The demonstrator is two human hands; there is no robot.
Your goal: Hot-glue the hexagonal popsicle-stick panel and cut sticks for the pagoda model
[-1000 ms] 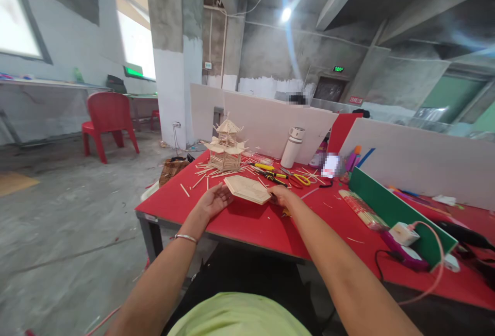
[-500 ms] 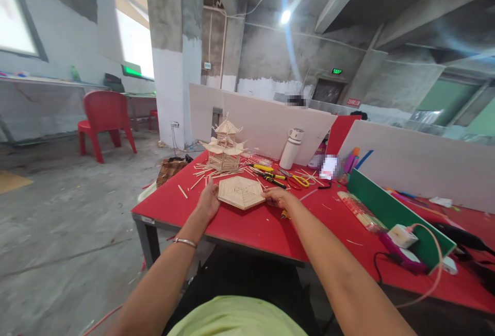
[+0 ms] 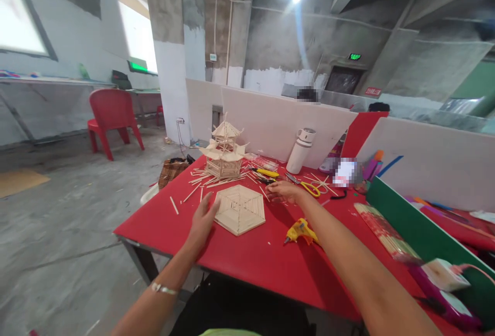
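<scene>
A hexagonal panel of pale wooden sticks (image 3: 240, 210) lies flat on the red table. My left hand (image 3: 203, 216) is at its left edge, fingers apart and not wrapped round it; I cannot tell whether they touch it. Just beyond the panel's right corner, my right hand (image 3: 284, 191) hovers with loosely bent fingers and nothing visible in them. Behind the panel stands a tiered stick pagoda (image 3: 224, 153), with loose sticks (image 3: 195, 184) scattered about its base. A yellow glue gun (image 3: 299, 231) rests below my right forearm. Pliers (image 3: 266, 172) and yellow-handled scissors (image 3: 309, 187) lie past my right hand.
A white bottle (image 3: 300, 151) stands near the partition (image 3: 266, 119) at the back. On the right are a packet of sticks (image 3: 384, 233), a green divider board (image 3: 406, 217) and a purple power strip (image 3: 444, 295). A red chair (image 3: 112, 117) stands off to the left.
Both hands have let go of the hexagonal panel, which now lies flat on the table. My right hand has moved away from its edge, and the glue gun shows more fully.
</scene>
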